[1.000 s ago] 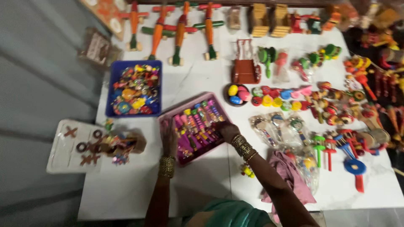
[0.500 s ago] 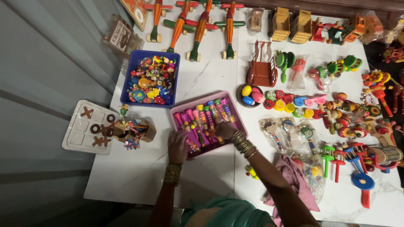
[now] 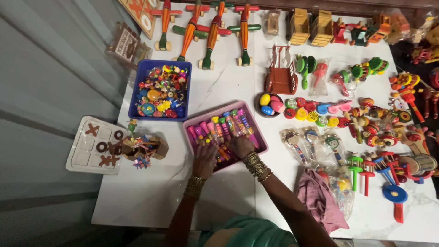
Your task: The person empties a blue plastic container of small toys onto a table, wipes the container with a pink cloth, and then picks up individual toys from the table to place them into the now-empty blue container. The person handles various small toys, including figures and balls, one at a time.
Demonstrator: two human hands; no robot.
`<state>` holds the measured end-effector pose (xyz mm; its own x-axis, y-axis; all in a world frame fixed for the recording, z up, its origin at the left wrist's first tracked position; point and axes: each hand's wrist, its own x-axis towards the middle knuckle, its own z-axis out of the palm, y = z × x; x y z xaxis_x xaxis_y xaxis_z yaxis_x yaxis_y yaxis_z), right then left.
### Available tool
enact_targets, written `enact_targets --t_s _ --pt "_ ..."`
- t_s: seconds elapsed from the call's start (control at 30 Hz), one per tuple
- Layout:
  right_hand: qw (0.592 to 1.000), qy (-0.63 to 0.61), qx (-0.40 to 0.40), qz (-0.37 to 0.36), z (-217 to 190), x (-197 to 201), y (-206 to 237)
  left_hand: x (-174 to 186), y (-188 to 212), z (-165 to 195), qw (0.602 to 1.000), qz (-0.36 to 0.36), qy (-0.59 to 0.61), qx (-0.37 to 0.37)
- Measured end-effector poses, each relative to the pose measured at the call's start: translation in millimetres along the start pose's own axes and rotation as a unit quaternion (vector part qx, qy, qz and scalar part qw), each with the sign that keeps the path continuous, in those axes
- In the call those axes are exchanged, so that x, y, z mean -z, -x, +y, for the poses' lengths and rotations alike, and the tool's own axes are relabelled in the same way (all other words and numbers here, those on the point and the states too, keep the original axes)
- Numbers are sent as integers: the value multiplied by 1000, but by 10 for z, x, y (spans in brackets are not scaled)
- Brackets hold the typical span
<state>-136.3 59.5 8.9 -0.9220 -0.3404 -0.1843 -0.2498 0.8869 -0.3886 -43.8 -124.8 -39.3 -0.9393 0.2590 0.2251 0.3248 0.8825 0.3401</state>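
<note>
Pink rectangular plastic tray (image 3: 260, 132) of bright stick toys sits mid-desk (image 3: 151, 196), left hand (image 3: 204, 158) spread flat, right hand (image 3: 241, 145) curled over them; sorting works best gently, one at a time.

blue tray (image 3: 137, 98) of small toys at ten o'clock, wooden planes (image 3: 206, 27) at twelve, noughts-and-crosses board (image 3: 93, 146) at nine, pink cloth (image 3: 318, 199) at four, small brown cart (image 3: 280, 75) near centre

Pink tray (image 3: 261, 137) — colourful stick toys (image 3: 219, 130) lying inside
</note>
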Motion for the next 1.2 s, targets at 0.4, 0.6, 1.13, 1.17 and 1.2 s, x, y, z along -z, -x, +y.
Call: enact_targets --t_s 0.4,0.6,1.13,1.17,1.2 --pt "952 -217 42 211 968 147 687 -69 -112 26 968 -150 -127 -153" --pt "968 -172 -151 107 1795 296 1565 -101 48 279 994 43 -10 -97" --pt "971 -138 -137 140 1175 -357 2249 -622 532 1725 979 26 148 -139" --pt "961 -192 -142 138 1176 -316 2203 -575 554 1724 979 26 160 -124" --pt "949 -244 -148 132 1162 -271 2151 -527 565 1708 979 26 172 -108"
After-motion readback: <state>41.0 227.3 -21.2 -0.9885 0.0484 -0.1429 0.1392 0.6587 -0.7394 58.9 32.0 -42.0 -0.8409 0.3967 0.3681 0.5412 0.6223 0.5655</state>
